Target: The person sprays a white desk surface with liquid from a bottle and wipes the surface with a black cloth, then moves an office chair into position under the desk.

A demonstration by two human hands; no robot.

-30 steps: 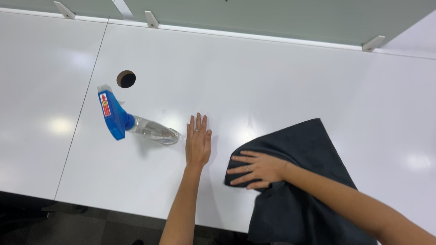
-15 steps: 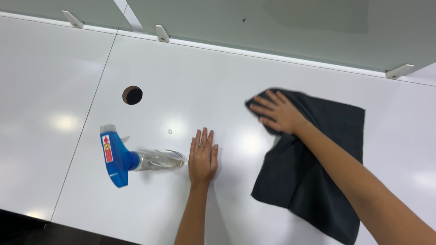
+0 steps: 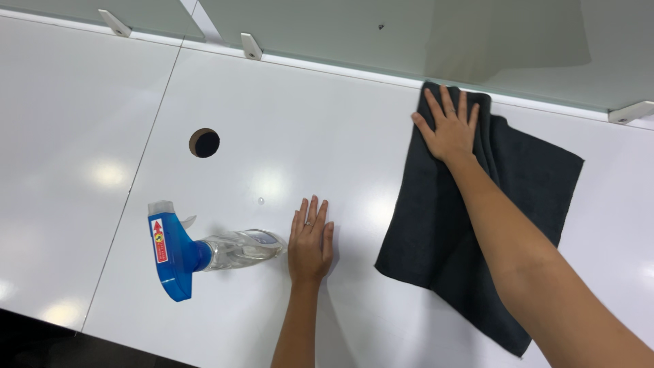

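A dark grey cloth [image 3: 490, 211] lies spread on the white desk [image 3: 327, 123]. My right hand [image 3: 449, 126] presses flat on the cloth's far left corner, close to the frosted divider at the back. My left hand [image 3: 310, 242] rests flat on the bare desk, fingers together, holding nothing. Just left of it a clear spray bottle [image 3: 204, 251] with a blue trigger head lies on its side, its base almost touching my fingers.
A round cable hole [image 3: 204, 143] is in the desk left of centre. A seam [image 3: 139, 170] separates this desk from the one on the left. White brackets [image 3: 251, 46] hold the frosted glass divider [image 3: 409, 34]. The front edge drops to dark floor.
My right hand has slid the cloth away from me, from the near edge up to the back divider. My left hand and the bottle stay in place.
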